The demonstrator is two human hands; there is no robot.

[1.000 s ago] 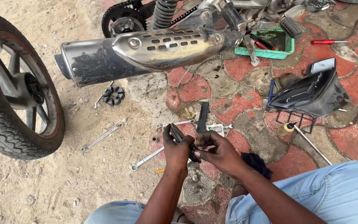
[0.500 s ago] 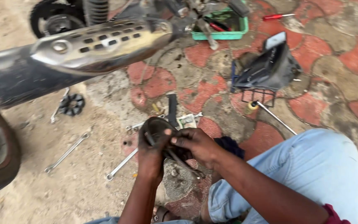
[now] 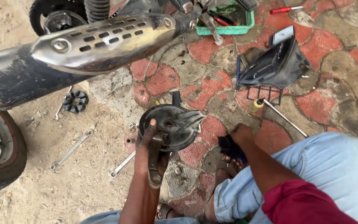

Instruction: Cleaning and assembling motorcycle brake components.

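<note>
My left hand grips a round dark metal brake plate with a lever arm hanging from it, held flat face up above the paving. My right hand is lowered to the ground at my foot, fingers on a dark blue cloth. Whether those fingers close around the cloth is hidden. My sandalled foot and my blue-jeaned knee are to the right.
A motorcycle exhaust and rear tyre fill the upper left. Two spanners and a black rubber damper lie on the sand. A black plastic cover, a screwdriver and a green tool tray lie beyond.
Both hands were working together on the part low by the ground. Now my left hand alone has lifted the brake plate, and my right hand has dropped to the cloth.
</note>
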